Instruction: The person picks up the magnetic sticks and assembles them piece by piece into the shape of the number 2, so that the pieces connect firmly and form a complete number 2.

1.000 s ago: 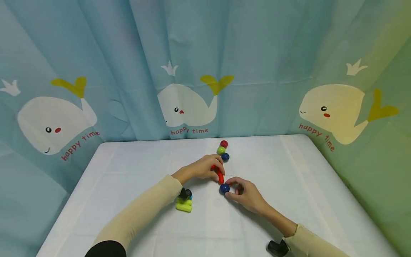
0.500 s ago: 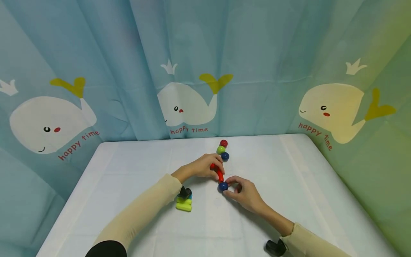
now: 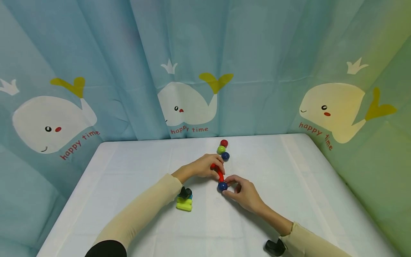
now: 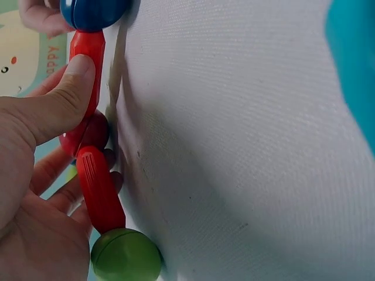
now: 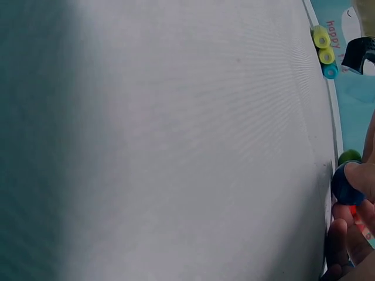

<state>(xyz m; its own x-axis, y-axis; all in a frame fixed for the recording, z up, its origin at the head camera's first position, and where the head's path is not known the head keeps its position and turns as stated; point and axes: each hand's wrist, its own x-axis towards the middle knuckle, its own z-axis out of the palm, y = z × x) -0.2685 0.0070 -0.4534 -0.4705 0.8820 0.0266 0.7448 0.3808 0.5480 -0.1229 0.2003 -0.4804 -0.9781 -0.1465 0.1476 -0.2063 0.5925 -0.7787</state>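
Note:
In the left wrist view a toy chain runs from a blue ball [image 4: 96, 13] through a red rod [image 4: 85, 96], a red ball [image 4: 94, 132] and another red rod [image 4: 101, 190] down to a green ball [image 4: 126, 257]. My left hand [image 3: 207, 166] grips the upper rod, its thumb [image 4: 73, 93] pressed along it. My right hand [image 3: 245, 192] pinches the blue ball [image 3: 222, 186] between thumb and fingers, against the near end of the red rod [image 3: 221, 175]. Whether ball and rod are joined is unclear. My left hand hides much of the chain in the head view.
Farther back on the white table [image 3: 273, 160] lie a loose red ball [image 3: 224, 143], a green ball [image 3: 221, 150] and a blue ball [image 3: 225, 156]. Several yellow-green rods [image 3: 184, 206] and a blue rod [image 5: 330, 71] lie by my left wrist. A curtain [image 3: 257, 53] hangs behind.
My right hand has shifted slightly left with the blue ball, bringing it up against the red rod's near end. My left hand stays nearly still on the rod.

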